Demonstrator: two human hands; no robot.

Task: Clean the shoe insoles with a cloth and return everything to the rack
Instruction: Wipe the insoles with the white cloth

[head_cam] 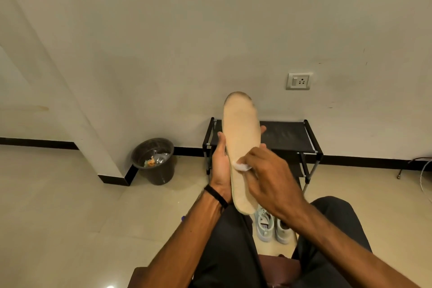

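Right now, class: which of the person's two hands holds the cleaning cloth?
The right hand: its fingers press the white cloth onto the insole. The left hand only grips the insole's edge.

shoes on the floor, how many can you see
2: a pale pair side by side on the floor between the person's knees, one shoe on the left, the other shoe on the right. The arm and insole partly cover them.

Matt fabric insole (240,128), glossy tiled floor (58,206).
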